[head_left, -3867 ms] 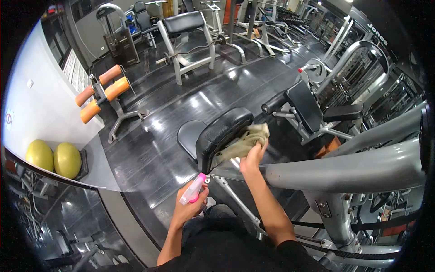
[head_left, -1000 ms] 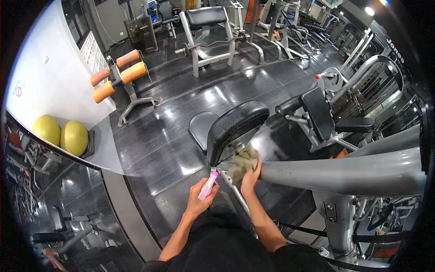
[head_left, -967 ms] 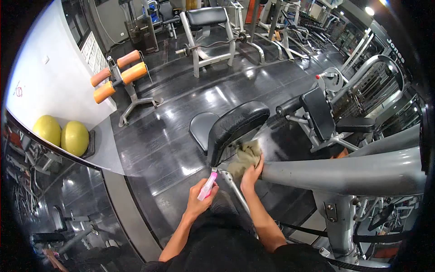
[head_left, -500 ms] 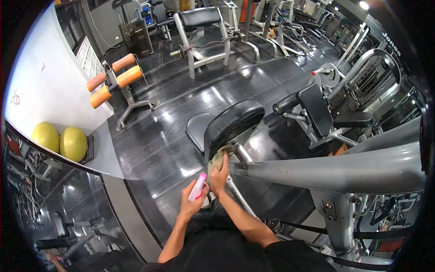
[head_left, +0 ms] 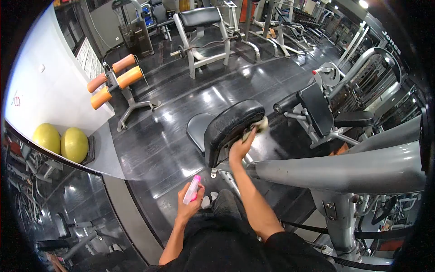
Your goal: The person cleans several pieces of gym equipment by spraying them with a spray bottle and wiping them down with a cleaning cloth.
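My left hand (head_left: 190,202) is wrapped round a pink and clear spray bottle (head_left: 192,190), held low in front of my body. Up and to the right, my right hand (head_left: 242,148) grips a pale, crumpled cloth (head_left: 259,127) against the right edge of a black padded backrest (head_left: 233,123). My fingers are partly hidden behind the cloth and the pad. Beyond the backrest sits a round-edged black seat (head_left: 198,131) of the same machine.
A thick grey machine beam (head_left: 335,174) runs across on my right. To the left are orange foam rollers (head_left: 129,77) on a stand, two yellow exercise balls (head_left: 74,144) and a mirror (head_left: 77,213). A preacher bench (head_left: 199,17) with a barbell stands ahead.
My right hand has moved up and right with the cloth, from the backrest's lower end to its right edge. The spray bottle has shifted slightly left.
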A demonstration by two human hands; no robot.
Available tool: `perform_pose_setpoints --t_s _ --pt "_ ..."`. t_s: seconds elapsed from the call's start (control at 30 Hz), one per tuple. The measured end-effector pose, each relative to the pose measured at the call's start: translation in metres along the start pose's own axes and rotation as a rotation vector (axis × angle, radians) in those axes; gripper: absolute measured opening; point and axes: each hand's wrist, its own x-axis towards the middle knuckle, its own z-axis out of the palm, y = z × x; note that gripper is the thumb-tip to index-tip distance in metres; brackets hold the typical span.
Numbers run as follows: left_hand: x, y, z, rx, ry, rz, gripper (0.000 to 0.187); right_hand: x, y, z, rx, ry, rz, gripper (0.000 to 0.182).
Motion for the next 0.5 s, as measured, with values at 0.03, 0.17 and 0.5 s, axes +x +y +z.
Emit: perform_pose_setpoints --t_s 0.03,0.17,0.5 --pt "0.001 0.001 -0.001 -0.012 0.007 -0.007 0.009 -0.016 -0.005 -0.007 0.014 -0.065 -0.02 0.063" --pt "0.006 0.002 0.0 -0.016 -0.002 -0.062 0.009 -0.093 -0.009 -0.046 0.064 -0.294 0.011 0.062" --pt "0.007 0.003 0.001 -0.065 0.016 -0.007 0.01 -0.023 -0.04 -0.07 -0.011 -0.164 0.001 0.068"
